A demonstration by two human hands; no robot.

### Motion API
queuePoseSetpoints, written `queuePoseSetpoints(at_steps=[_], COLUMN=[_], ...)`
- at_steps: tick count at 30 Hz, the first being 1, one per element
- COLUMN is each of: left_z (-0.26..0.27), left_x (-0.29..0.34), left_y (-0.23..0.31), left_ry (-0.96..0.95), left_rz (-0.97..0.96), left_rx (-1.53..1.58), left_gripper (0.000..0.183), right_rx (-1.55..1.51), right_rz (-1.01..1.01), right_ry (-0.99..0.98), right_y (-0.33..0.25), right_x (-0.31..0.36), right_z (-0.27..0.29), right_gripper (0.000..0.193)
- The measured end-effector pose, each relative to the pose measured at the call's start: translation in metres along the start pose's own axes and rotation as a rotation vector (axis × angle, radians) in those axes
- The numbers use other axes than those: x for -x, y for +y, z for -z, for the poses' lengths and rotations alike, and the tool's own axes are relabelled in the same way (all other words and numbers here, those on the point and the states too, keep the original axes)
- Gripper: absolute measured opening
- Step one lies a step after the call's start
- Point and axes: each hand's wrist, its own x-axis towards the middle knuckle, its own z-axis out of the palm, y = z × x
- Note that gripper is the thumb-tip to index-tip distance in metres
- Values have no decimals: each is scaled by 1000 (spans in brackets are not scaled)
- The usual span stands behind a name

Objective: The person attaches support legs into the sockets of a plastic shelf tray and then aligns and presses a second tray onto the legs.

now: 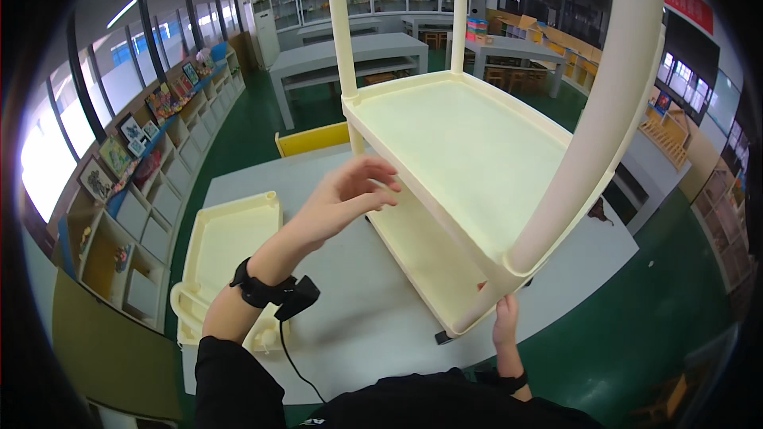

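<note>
A cream plastic trolley [469, 159] stands on the table in front of me, with two tray shelves and tall posts rising from its upper tray. Small dark casters show under its lower tray [421, 246]. My left hand [358, 195] hovers by the long near-left side of the upper tray, fingers apart and loosely curled, nothing in it. At the near corner, my right hand [506, 322] wraps round the short post between the two trays, and a fingertip shows on the post's other side. Much of that hand is hidden behind the post.
Another cream tray [238, 230] lies on the grey table [342, 302] to the left, a curved handle piece [187, 306] at its near end. A yellow chair back [314, 140] stands beyond the table. Cubby shelves [151, 214] line the left wall; grey tables [350, 52] stand farther back.
</note>
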Motion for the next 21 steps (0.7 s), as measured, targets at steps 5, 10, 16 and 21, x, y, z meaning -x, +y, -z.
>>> queuePoseSetpoints(at_steps=[5,10,16,21], left_z=[16,58,78,103], left_x=[15,24,2,-11], left_y=[-22,-48,-64,-65], left_ry=[-39,101,480,809], left_rz=[48,196,118,-510], left_rx=[-99,-59,-336,-847], left_gripper=[19,21,38,55], right_rx=[-137,177,15,165], right_rz=[97,223,146,145], right_ry=[-277,-50,100,-44], right_y=[-19,-4,-35,-57], right_x=[1,0,11,-14], right_z=[-22,-40,-15,44], right_gripper=[24,25,22,15])
